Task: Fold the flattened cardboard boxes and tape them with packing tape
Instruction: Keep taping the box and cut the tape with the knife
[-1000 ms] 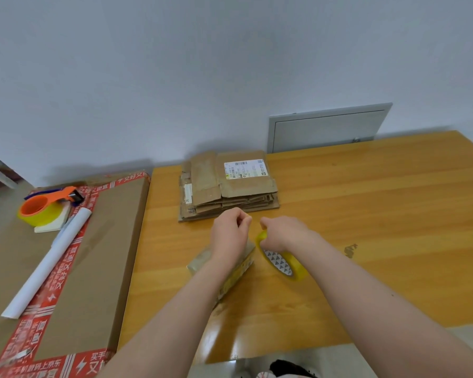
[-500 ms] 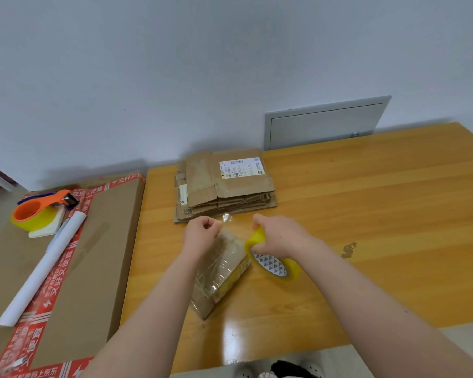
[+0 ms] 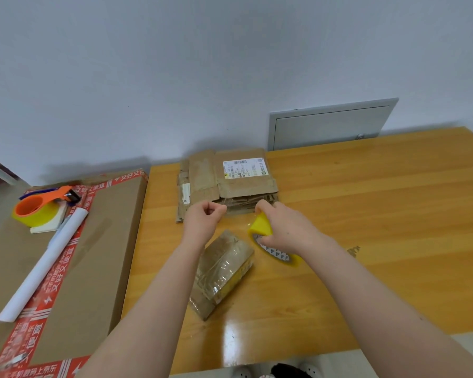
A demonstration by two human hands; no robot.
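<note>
A small folded cardboard box (image 3: 221,271), wrapped in clear tape, lies on the wooden table (image 3: 366,227) near its front edge. Above and to its right, my right hand (image 3: 287,227) grips a yellow roll of packing tape (image 3: 262,227). My left hand (image 3: 205,216) hovers above the box's far end with fingertips pinched on the tape's free end, a clear strip stretching toward the roll. A stack of flattened cardboard boxes (image 3: 227,181) with a white shipping label sits just behind both hands.
A large flat carton (image 3: 93,255) with red printed tape lies left of the table. On it are an orange tape dispenser (image 3: 38,208) with a yellow roll, a white paper roll (image 3: 44,263) and a small notepad. A grey wall panel (image 3: 331,124) stands behind the table.
My hands have drawn apart, the left one moving left and pulling a strip of tape off the roll. The small box, earlier hidden under the left hand, now shows fully.
</note>
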